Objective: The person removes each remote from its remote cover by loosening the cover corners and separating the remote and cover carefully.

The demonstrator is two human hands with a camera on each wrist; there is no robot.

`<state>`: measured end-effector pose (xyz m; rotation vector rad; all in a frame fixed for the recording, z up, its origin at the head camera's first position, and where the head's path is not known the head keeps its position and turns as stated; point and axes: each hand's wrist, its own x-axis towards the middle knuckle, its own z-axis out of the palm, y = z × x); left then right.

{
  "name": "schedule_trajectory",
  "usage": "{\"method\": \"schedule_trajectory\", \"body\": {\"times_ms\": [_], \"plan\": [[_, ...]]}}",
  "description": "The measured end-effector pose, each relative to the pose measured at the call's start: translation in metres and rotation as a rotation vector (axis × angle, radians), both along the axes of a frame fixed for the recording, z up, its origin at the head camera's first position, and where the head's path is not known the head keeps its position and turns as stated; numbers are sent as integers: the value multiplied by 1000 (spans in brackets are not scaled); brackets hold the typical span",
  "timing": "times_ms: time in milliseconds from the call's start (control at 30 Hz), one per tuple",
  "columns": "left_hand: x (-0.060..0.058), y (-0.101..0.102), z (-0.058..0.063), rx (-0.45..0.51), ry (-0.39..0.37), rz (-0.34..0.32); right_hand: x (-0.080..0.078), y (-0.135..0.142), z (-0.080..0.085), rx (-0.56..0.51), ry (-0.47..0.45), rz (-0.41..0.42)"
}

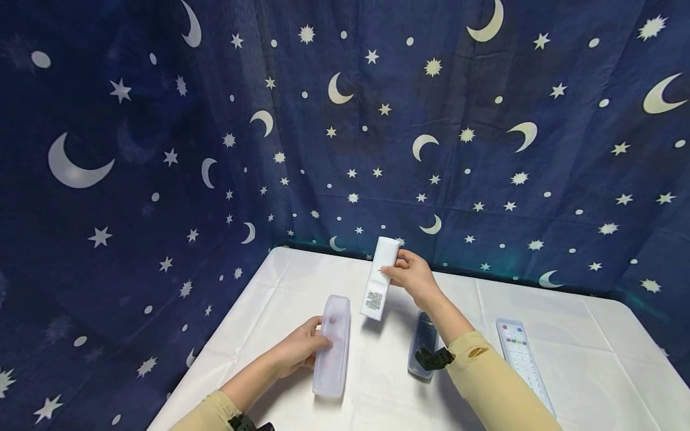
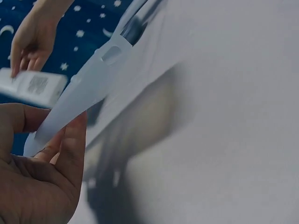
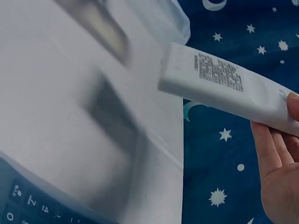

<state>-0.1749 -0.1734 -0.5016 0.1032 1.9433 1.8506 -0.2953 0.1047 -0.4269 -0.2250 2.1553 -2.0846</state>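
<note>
My left hand (image 1: 297, 348) pinches a translucent silicone remote cover (image 1: 335, 368) by its left side, thumb on the face toward me. The left wrist view shows this cover (image 2: 86, 88) edge-on, with an oval hole near its far end. To the right and farther back, my right hand (image 1: 414, 276) grips a white remote control (image 1: 385, 256) between thumb and fingers. Its back faces me, with a block of dark print on the lower end. In the right wrist view the remote (image 3: 219, 91) is tilted over the table edge, the cover (image 3: 163, 21) just past its printed end.
Below my right forearm lies a dark remote (image 1: 426, 329) in a clear cover, partly hidden by the wrist camera. Farther right is a white remote (image 1: 521, 356) in a clear cover, buttons up. A white cloth covers the table (image 1: 598, 353); a blue star-patterned curtain (image 1: 377, 149) hangs behind.
</note>
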Motion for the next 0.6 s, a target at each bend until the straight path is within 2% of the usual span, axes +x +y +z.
{"method": "schedule_trajectory", "body": {"times_ms": [100,233,367,500,600], "plan": [[-6,-9,3,-6,-6,31,5,-2,0,30,54,23],[-13,-22,7,-14,-10,46,13,-7,0,147,117,32],[-24,-33,7,-19,-17,27,20,-9,-3,291,211,40],[-34,-43,7,-37,-14,7,27,-12,-12,395,326,64],[-40,-47,7,-53,-11,7,32,-14,-20,495,440,73]]}}
